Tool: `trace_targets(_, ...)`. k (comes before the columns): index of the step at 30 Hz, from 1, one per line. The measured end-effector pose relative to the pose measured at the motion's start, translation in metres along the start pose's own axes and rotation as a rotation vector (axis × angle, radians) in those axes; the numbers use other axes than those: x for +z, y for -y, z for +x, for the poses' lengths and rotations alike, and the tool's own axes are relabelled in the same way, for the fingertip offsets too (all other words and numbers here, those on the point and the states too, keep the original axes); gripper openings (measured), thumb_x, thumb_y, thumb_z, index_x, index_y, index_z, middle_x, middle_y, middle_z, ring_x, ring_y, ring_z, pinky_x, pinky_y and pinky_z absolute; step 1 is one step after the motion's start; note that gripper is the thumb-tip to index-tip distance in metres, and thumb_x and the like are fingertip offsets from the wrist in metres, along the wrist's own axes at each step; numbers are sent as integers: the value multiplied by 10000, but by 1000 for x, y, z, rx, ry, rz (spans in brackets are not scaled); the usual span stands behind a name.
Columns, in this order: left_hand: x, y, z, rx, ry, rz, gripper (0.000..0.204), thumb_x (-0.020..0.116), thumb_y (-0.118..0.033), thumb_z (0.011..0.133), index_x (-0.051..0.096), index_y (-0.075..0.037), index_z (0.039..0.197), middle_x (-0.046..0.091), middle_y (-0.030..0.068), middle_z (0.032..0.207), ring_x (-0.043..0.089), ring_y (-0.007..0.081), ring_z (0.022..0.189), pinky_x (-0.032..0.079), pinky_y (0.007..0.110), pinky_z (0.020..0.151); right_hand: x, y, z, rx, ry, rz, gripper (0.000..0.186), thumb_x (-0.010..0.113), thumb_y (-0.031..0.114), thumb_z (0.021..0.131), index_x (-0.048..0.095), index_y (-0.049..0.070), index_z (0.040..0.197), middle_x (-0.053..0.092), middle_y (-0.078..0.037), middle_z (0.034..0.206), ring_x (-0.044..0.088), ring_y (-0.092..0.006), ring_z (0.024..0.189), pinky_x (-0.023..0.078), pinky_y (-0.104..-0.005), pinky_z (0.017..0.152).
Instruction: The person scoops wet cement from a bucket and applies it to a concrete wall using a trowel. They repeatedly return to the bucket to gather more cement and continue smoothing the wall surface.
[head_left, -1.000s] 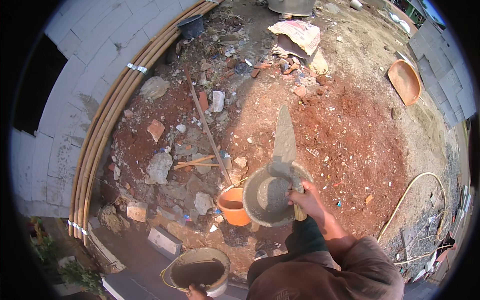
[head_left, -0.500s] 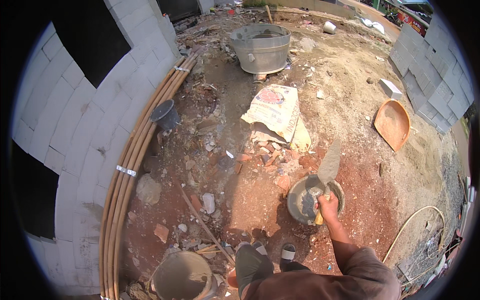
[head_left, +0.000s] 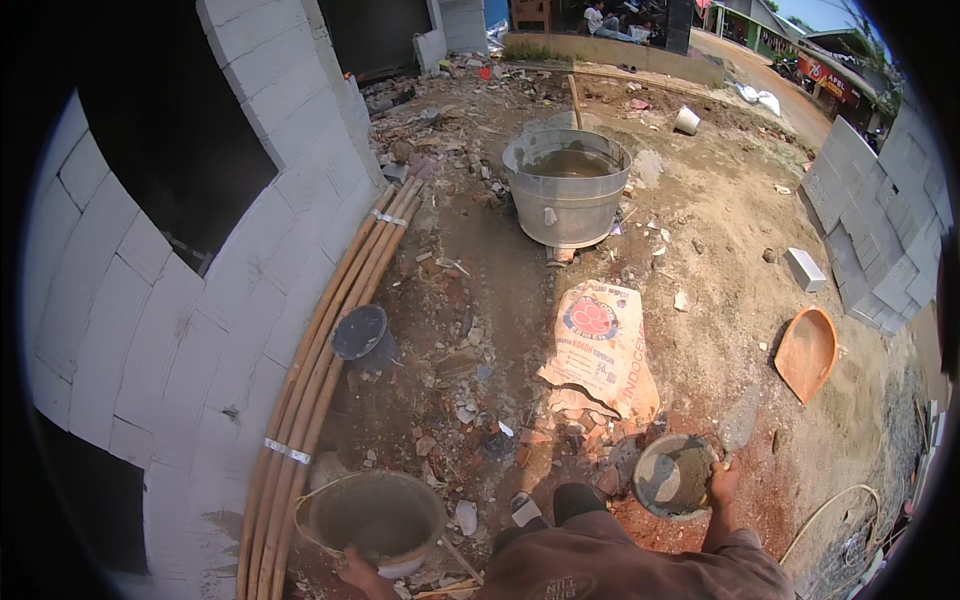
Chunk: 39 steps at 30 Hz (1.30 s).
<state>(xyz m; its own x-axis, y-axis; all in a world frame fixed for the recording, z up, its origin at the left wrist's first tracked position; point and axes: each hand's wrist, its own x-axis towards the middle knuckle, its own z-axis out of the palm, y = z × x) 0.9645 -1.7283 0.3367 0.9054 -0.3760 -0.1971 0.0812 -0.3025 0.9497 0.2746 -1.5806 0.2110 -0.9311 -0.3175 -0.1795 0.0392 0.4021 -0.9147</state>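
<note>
My left hand point(head_left: 355, 562) is closed at the near rim and wire handle of a grey bucket of wet mix point(head_left: 370, 515), low at the left. My right hand point(head_left: 722, 484) grips a trowel point(head_left: 741, 420), its blade caked with grey and pointing away from me. The same hand is at the right rim of a smaller round bucket point(head_left: 672, 475) smeared with mortar; I cannot tell whether it grips that rim too. Ahead lies a torn cement sack point(head_left: 590, 350) on rubble.
A metal tub point(head_left: 565, 210), dark bucket point(head_left: 357, 335), orange scoop point(head_left: 805, 355) and pale block point(head_left: 805, 270) stand or lie around. Bundled bamboo poles point(head_left: 330, 370) edge the block wall point(head_left: 150, 360) at left. Stacked blocks point(head_left: 870, 240) are right. A person point(head_left: 608, 25) sits far off.
The view has tilted up toward the yard. My right hand has moved rightward and down in the picture with the trowel and smaller bucket. The left bucket now shows higher than half a second ago.
</note>
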Motion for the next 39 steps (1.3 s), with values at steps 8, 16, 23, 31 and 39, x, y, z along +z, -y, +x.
trace_targets(8,236,-105,68,69,123,-209,408,594,-104,724,562,69,1092,597,146,1031,570,246,886,444,362,787,142,133,36,198,3,-146,212,596,127,727,555,7,898,505,-52,580,475,-168,438,381,-329,394)
trace_targets(16,452,-131,137,-64,-72,-202,372,624,-171,700,582,106,944,628,151,854,597,237,636,471,338,493,311,182,150,374,-71,-683,400,606,246,737,573,-39,1015,596,-182,812,578,-287,773,446,-388,666)
trace_targets(23,632,-234,119,-88,-168,61,380,651,-203,694,585,98,916,614,156,823,587,237,632,440,373,495,364,263,268,355,-223,-491,492,600,273,740,511,-53,1097,606,-262,962,600,-354,875,471,-404,754)
trace_targets(31,854,-263,204,-169,4,51,415,654,-215,704,553,78,980,602,129,819,569,215,590,418,353,461,534,430,371,183,-399,-84,229,596,185,754,468,17,843,427,-35,542,414,-149,389,341,-309,359)
trace_targets(39,1175,-377,239,-190,282,221,437,641,-204,718,526,43,1059,581,129,926,576,219,708,410,338,493,672,639,465,46,-516,2,261,641,229,750,466,52,829,422,0,583,427,-118,453,344,-272,405)
